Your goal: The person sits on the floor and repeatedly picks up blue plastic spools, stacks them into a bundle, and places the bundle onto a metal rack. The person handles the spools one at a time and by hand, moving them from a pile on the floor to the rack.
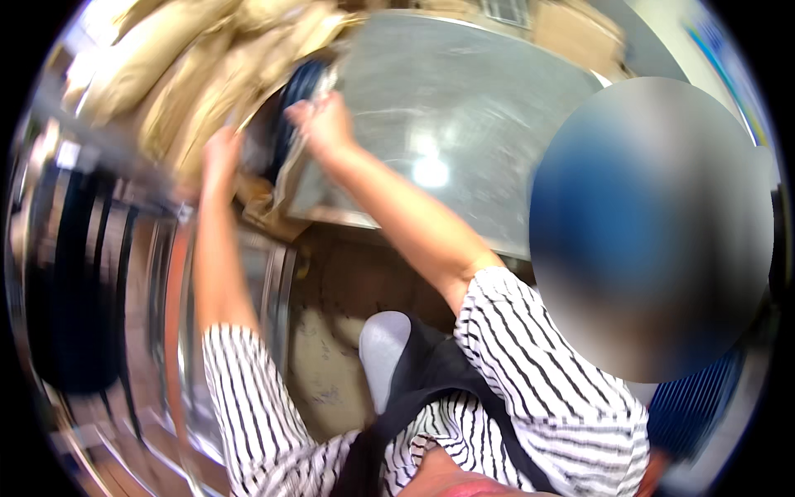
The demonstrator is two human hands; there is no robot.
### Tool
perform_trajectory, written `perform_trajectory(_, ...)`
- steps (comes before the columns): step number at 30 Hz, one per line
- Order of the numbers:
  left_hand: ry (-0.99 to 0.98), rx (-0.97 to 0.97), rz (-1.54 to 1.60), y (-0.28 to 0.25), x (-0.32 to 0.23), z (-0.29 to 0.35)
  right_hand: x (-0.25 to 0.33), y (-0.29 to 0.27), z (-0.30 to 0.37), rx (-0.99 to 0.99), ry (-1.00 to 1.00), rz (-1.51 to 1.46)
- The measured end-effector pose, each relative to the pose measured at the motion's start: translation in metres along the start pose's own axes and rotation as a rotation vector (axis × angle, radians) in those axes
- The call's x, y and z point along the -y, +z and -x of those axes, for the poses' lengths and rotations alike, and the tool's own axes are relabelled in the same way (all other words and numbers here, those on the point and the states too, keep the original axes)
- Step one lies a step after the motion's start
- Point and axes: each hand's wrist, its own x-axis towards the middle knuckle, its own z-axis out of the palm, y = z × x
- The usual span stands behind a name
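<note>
Between my hands is a brown paper bag (263,217) with its mouth spread open. Inside it shows a stack of dark blue things (291,137), too smeared to name. My left hand (222,155) is closed on the bag's left edge, fingers pinched together. On the opposite edge, my right hand (323,126) grips the bag beside the blue stack, its fingers blurred by motion. The bag lies at the left side of a shiny metal table (464,99).
Several full brown paper bags (186,74) are heaped at the far left. A metal rack (166,282) with dark items stands at my left. At the back right sits a cardboard box (577,35). A large blurred patch covers the right side, with a blue ribbed thing (691,406) below it.
</note>
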Motion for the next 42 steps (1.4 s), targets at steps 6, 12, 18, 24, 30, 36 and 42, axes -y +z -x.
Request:
perform_trajectory(6, 0.182, -0.396, -0.174, -0.035, -0.006, 0.066, 0.039, -0.177, 0.154, 0.541, 0.064, 0.137)
perform_trajectory(12, 0.319, -0.033, 0.471, 0.062, -0.132, 0.209, 0.157, -0.4, 0.229, 0.044, -0.128, 0.265)
perform_trajectory(18, -0.103, 0.726, 0.904, 0.189, -0.253, 0.274, 0.169, -0.586, 0.154, -0.796, -0.097, -0.009)
perform_trajectory(24, -0.409, 0.859, 0.858, 0.263, -0.335, 0.243, 0.121, -0.644, 0.093, -0.616, 0.391, 0.117)
perform_trajectory(30, -0.542, 0.784, 0.826, 0.276, -0.348, 0.246, 0.123, -0.604, 0.096, -0.448, 0.378, -0.095)
perform_trajectory(36, -0.472, 0.728, 0.978, 0.27, -0.343, 0.254, 0.132, -0.596, 0.105, -0.482, 0.226, -0.143)
perform_trajectory(42, -0.337, 0.69, 1.129, 0.256, -0.345, 0.28, 0.132, -0.591, 0.109, -0.45, 0.023, -0.279)
